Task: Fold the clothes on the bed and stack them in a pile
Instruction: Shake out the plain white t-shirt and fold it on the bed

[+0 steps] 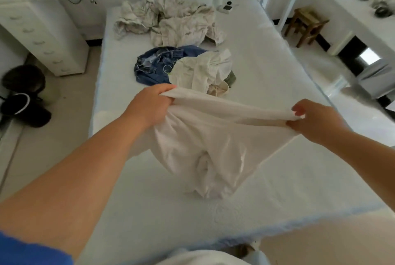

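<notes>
White garment (205,147) held stretched above bed (267,85), lower end touching mattress | left hand (149,106) grips one top corner | right hand (314,119) pinches other | unfolded clothes heap (188,68) mid-bed beyond garment

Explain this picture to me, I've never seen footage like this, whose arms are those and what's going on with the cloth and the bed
There is no machine here. The picture comes from a wide-angle camera worn on a person's head, looking forward and down, so the two bare arms reaching in from the bottom are that person's own.

The left hand and the right hand each grip one end of the top edge of a white garment, stretching it between them. The rest of it hangs down, its lower end bunched on the bed.

Farther back on the bed lies an unfolded heap: a blue denim piece with a cream garment against it. Beyond that sits a crumpled pale patterned cloth. No folded pile is visible yet.

Beside the bed stand a white drawer unit and a wooden stool.
</notes>
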A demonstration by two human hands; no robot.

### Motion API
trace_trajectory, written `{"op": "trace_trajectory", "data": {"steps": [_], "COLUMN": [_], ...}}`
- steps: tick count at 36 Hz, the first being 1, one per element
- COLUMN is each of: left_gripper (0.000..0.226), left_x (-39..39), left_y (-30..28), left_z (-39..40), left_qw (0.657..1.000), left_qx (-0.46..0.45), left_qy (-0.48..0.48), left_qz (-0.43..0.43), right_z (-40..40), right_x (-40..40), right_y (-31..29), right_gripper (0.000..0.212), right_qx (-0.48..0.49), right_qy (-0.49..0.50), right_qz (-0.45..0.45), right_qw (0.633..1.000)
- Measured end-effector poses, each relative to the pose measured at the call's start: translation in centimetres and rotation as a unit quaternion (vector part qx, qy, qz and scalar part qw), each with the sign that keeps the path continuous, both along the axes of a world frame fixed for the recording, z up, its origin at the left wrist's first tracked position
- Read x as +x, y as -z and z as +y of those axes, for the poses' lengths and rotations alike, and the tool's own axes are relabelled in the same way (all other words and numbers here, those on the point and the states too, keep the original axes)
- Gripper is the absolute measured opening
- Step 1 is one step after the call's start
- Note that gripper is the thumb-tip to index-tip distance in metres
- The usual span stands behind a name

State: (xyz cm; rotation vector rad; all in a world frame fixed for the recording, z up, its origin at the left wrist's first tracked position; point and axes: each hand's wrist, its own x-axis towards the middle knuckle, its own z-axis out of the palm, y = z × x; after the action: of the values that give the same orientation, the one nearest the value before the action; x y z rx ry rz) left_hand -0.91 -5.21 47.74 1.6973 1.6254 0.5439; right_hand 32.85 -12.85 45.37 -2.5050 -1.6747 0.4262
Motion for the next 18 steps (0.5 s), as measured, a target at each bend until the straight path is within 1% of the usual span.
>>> {"op": "trace_trajectory", "data": {"steps": [1, 2, 3, 4, 5, 6, 7, 8, 10, 13, 14, 15, 16, 17, 18], "left_gripper": [0.037, 0.039, 0.041, 0.042, 0.042, 0.04, 0.036, 0.03, 0.021, 0.013, 0.019, 0.028, 0.036, 0.041, 0.043], "left_x": [1.0, 2.2, 3.3, 4.5, 5.6, 6.8, 7.9, 9.0, 11.3, 14.8, 16.1, 17.2, 18.3, 19.2, 19.9], "left_y": [-0.2, -0.3, -0.3, -0.3, -0.2, -0.2, -0.1, 0.0, 0.5, 1.7, 2.2, 2.7, 3.1, 3.3, 3.3], "left_z": [-0.1, -0.3, -0.5, -0.9, -1.3, -1.8, -2.3, -2.7, -3.4, -4.6, -5.2, -5.8, -6.4, -7.0, -7.4], "left_qw": [1.0, 0.999, 0.999, 0.998, 0.997, 0.996, 0.993, 0.99, 0.983, 0.982, 0.983, 0.985, 0.987, 0.99, 0.992], "left_qx": [0.003, 0.009, 0.013, 0.017, 0.019, 0.021, 0.021, 0.019, 0.006, -0.033, -0.039, -0.041, -0.037, -0.025, -0.005], "left_qy": [0.012, 0.021, 0.028, 0.037, 0.046, 0.056, 0.067, 0.078, 0.098, 0.112, 0.109, 0.102, 0.09, 0.075, 0.058], "left_qz": [0.014, 0.025, 0.033, 0.042, 0.054, 0.069, 0.09, 0.118, 0.155, 0.149, 0.143, 0.135, 0.124, 0.115, 0.113], "right_z": [0.0, 0.1, 0.1, 0.1, 0.0, -0.2, -0.3, -0.4, -0.7, -0.8, -0.9, -0.9, -0.9, -0.8, -0.8], "right_x": [1.0, 1.9, 2.5, 3.0, 3.5, 4.0, 4.6, 5.1, 6.1, 7.4, 7.8, 8.2, 8.6, 9.0, 9.5], "right_y": [-0.2, -0.3, -0.5, -0.8, -1.2, -1.5, -1.8, -2.0, -2.6, -3.7, -4.1, -4.5, -4.8, -5.2, -5.4], "right_gripper": [0.016, 0.007, 0.009, 0.018, 0.025, 0.031, 0.036, 0.04, 0.042, 0.036, 0.033, 0.029, 0.023, 0.016, 0.008], "right_qx": [-0.001, 0.008, 0.029, 0.055, 0.076, 0.088, 0.088, 0.083, 0.077, 0.077, 0.075, 0.073, 0.069, 0.067, 0.064], "right_qy": [0.014, 0.028, 0.05, 0.078, 0.107, 0.13, 0.132, 0.12, 0.078, 0.035, 0.022, 0.006, -0.014, -0.039, -0.066], "right_qz": [0.036, 0.091, 0.169, 0.26, 0.348, 0.416, 0.459, 0.481, 0.5, 0.537, 0.542, 0.539, 0.522, 0.486, 0.432], "right_qw": [0.999, 0.995, 0.984, 0.961, 0.928, 0.896, 0.874, 0.865, 0.859, 0.839, 0.837, 0.839, 0.85, 0.871, 0.897]}}
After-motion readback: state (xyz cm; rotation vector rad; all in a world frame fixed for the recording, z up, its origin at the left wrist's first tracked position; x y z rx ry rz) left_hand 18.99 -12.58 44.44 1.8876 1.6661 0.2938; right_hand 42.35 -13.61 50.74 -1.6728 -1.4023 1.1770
